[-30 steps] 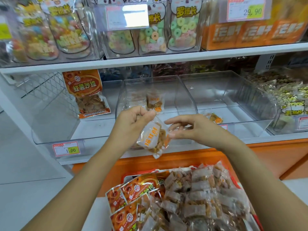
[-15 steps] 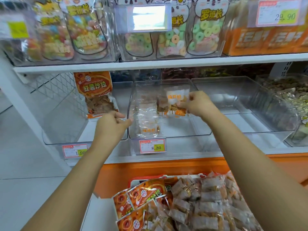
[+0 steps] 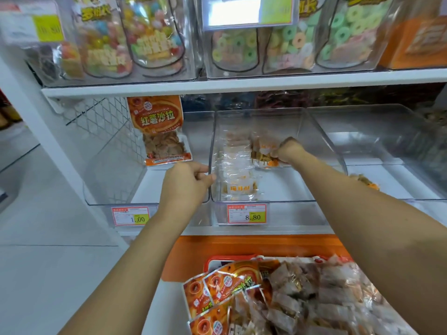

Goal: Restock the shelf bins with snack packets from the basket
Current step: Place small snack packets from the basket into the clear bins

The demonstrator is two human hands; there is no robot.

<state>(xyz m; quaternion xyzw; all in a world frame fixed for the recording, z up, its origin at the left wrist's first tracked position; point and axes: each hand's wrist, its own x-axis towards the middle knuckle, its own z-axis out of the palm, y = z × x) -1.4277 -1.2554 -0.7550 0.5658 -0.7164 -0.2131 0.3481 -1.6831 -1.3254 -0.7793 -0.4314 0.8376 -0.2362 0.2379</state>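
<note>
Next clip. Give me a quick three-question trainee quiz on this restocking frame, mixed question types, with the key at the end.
1. True or false: the right hand holds a packet inside the middle bin.
2. What does the price tag on the front of that bin read? A) 1.00 B) 8.80 C) 29.90
3. Fill in: the left hand is at the middle bin's ____ wall.

Key: 1 true; 2 B; 3 left.
</note>
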